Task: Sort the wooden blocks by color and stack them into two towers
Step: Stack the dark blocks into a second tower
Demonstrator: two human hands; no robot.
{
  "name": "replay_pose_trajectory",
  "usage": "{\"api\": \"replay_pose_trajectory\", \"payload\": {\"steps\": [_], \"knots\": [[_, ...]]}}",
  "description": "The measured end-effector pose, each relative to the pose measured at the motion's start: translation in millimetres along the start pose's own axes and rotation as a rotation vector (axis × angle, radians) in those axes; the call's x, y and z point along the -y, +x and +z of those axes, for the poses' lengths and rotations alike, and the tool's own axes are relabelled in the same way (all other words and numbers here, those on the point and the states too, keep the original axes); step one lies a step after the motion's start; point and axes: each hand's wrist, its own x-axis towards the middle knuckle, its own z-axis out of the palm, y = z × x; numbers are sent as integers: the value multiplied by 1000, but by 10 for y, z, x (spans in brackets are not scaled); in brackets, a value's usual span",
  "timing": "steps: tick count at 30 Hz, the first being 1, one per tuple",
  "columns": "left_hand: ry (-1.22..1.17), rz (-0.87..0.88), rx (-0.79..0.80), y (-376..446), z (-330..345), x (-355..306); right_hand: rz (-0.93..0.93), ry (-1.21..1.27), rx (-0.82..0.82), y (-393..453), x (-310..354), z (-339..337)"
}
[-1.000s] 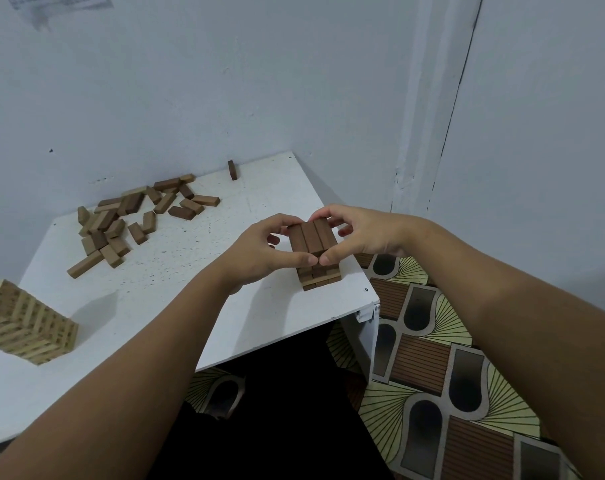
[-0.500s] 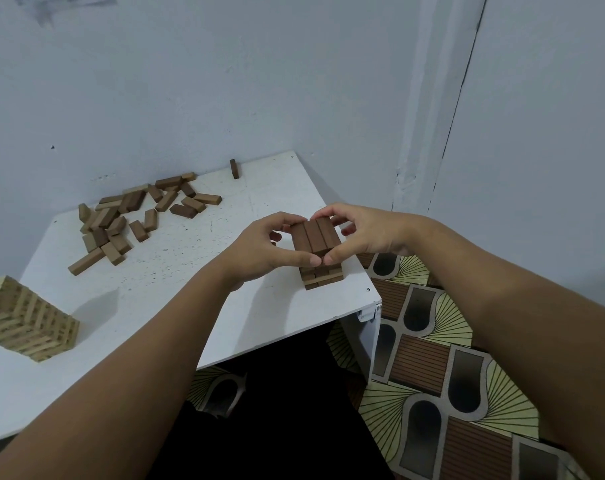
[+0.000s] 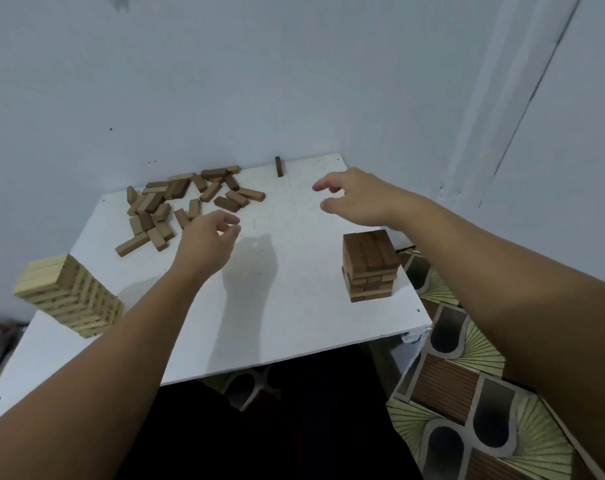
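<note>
Hovering over tabletop (image 3: 287, 306): left hand (image 3: 207, 242) and right hand (image 3: 358, 199), each grip loosely curled, empty; dark tower (image 3: 370, 268), light tower (image 3: 69, 299), loose blocks (image 3: 186, 202).

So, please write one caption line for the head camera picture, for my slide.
Both empty hands, left hand and right hand, reach toward loose blocks between light tower and dark tower.

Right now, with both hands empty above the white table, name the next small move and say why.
Probably lower the left hand onto a dark brown wooden block at the near edge of the loose pile of wooden blocks. It holds nothing, the right hand hovers farther off, and the short dark brown tower needs more blocks.
</note>
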Motion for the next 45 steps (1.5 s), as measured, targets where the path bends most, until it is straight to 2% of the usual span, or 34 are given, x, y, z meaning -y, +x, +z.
{"api": "replay_pose_trajectory", "payload": {"steps": [4, 8, 12, 20, 27, 31, 34, 38, 42, 45], "knots": [[167, -21, -10, 246, 39, 269, 14, -245, 134, 463, 322, 205], [346, -33, -18, 571, 183, 420, 4, -368, 199, 1030, 453, 471], [418, 44, -88, 913, 388, 444, 47, -480, 245, 1576, 380, 665], [406, 172, -163, 1290, 819, 484, 103, -528, 103, 2282, 153, 788], [381, 254, -276, 1327, 898, 569, 79, -614, 80, 2574, 41, 831], [323, 339, -240, 1306, 863, 522, 32, -481, -104, 2565, -1, 822], [293, 320, -226, 1272, 840, 497, 103, -279, -181, 2474, 6, 776], [284, 258, -261, 1264, 825, 485, 223, 48, -151, 2365, 0, 703], [303, 284, -269, 1268, 840, 504, 262, 145, -60, 2297, 74, 700], [331, 262, -233, 1253, 828, 508, 241, 81, -19, 2182, 122, 754]]}}
